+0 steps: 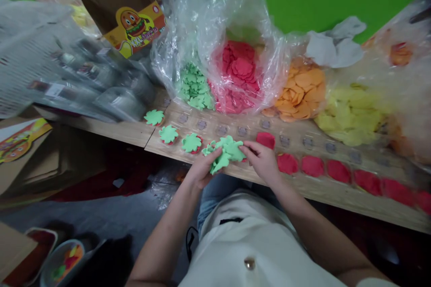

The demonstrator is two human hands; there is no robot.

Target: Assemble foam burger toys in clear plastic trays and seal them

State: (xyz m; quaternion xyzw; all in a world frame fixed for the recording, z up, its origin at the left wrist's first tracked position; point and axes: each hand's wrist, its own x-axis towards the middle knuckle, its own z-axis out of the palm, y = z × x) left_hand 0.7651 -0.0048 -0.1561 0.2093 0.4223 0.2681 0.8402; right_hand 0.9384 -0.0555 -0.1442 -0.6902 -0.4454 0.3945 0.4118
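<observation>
Holding a loose bunch of soft, matte green frilled pieces (pixel 226 152) above a long pale wooden desk (pixel 296 184), the person's two bare hands meet near its front edge. The left hand (pixel 202 168) cups the bunch from below and the side, its curled fingers (pixel 213 154) narrowly closed on the crumpled green edges, while the right hand (pixel 261 160) presses in from the other side, its fingers (pixel 251 145) holding the pieces' rim. Each piece looks like thin, spongy foam or clay cut into a lobed leaf shape. Three matching green leaves (pixel 168 134) lie singly on red discs along the desk, and a row of flat red rounds (pixel 312 166) runs to the right, with small grey square marks (pixel 284 141) set in a line behind them. Beyond, a clear crinkled plastic bag (pixel 235 4) spills a heap of green leaves (pixel 194 87) and a mound of red rounds (pixel 237 71), beside piles of orange discs (pixel 301 89) and yellow frilled pieces (pixel 350 114). A cardboard box (pixel 134 27) printed with a smiling burger cartoon stands at the far left.
</observation>
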